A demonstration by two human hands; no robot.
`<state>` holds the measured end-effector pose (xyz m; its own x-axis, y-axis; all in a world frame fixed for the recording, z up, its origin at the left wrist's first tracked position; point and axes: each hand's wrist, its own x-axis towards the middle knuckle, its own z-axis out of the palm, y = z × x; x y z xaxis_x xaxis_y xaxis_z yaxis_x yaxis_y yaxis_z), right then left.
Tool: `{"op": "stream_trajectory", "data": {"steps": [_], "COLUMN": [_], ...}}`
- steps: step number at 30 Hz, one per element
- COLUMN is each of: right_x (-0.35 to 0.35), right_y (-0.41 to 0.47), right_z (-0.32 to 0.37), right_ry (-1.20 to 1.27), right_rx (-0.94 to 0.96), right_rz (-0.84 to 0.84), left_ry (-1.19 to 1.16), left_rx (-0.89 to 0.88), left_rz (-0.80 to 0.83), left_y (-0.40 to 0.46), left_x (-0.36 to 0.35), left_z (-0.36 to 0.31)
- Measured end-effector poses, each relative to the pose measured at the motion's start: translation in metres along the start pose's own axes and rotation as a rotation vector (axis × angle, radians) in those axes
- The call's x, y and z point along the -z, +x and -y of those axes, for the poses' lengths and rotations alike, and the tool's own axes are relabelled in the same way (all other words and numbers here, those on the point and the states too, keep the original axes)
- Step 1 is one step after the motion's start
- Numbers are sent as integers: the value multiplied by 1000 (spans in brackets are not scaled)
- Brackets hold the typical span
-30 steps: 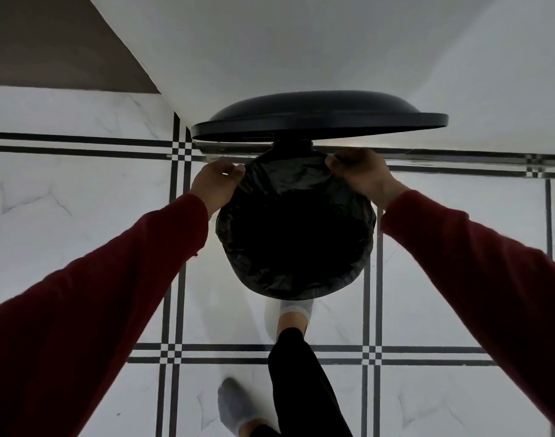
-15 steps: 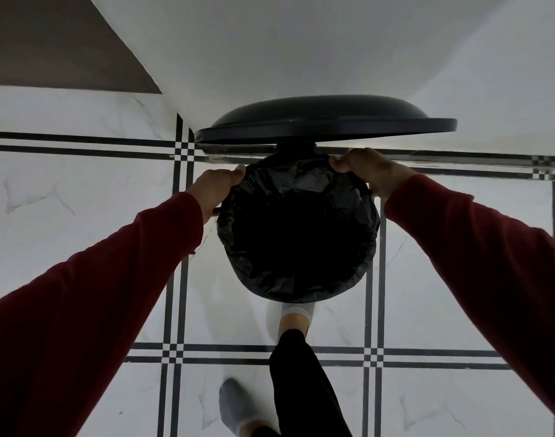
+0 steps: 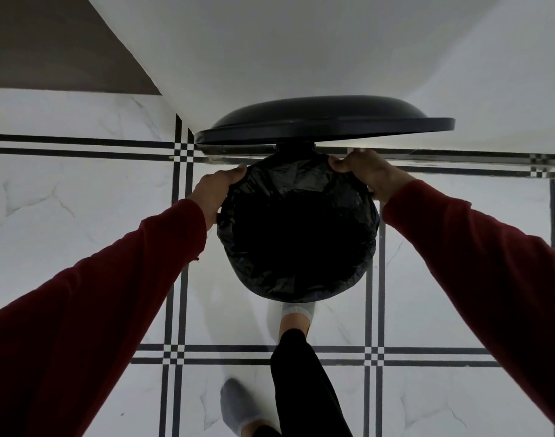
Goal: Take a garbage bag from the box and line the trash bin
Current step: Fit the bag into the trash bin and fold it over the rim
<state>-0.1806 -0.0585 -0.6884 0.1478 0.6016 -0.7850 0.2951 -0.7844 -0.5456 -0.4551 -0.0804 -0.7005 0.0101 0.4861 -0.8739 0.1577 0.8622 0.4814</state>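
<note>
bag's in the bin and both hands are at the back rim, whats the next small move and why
Probably tuck the garbage bag edge down over the bin's back rim: left hand and right hand both pinch it there under the raised lid, while the near edge already looks folded over.

Both hands, left hand (image 3: 216, 192) and right hand (image 3: 369, 173), pinch garbage bag (image 3: 296, 234) over bin rim.

The floor (image 3: 81, 216) is white marble-look tile crossed by paired black stripe lines, with small checkered squares at each crossing (image 3: 184, 151). A plain white wall (image 3: 301, 48) stands at the far side. A dark grey-brown surface (image 3: 49, 42) fills the upper left corner. A black trouser leg (image 3: 304, 389) ends in a foot in a light grey sock (image 3: 296, 313). A second foot in a darker grey sock (image 3: 238, 408) rests on the tile, nearer and to the left.
</note>
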Motion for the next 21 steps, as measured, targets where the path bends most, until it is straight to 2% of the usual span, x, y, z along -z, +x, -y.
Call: {"op": "stream_trajectory", "data": {"steps": [5,8,10,11,14,17,21], "right_x": [13,19,18,16,9,5,4], "right_y": [-21,-28,-37,-42,-51,-51,-50], "right_z": [-10,-32,-47,-55,-70,-73,-67], "right_ry": [133,137,75,43,-12,2,45], "right_rx": [16,7,-15,-38,-101,-105,-170], "right_rz": [-55,-290,-464,-491,-450,-437,-384], "left_ry": [-106,-206,-316,-364,-463,-522,-565], "left_rx": [-9,-104,-62,1,123,119,130], "left_rz": [-32,-344,-478,-501,-450,-330,-318], "left_y": [-8,-16,-26,-32,-45,-58,-61], "left_x": [1,-4,-6,-8,-17,-27,-29], "left_z": [4,18,33,43,73,89,90]}}
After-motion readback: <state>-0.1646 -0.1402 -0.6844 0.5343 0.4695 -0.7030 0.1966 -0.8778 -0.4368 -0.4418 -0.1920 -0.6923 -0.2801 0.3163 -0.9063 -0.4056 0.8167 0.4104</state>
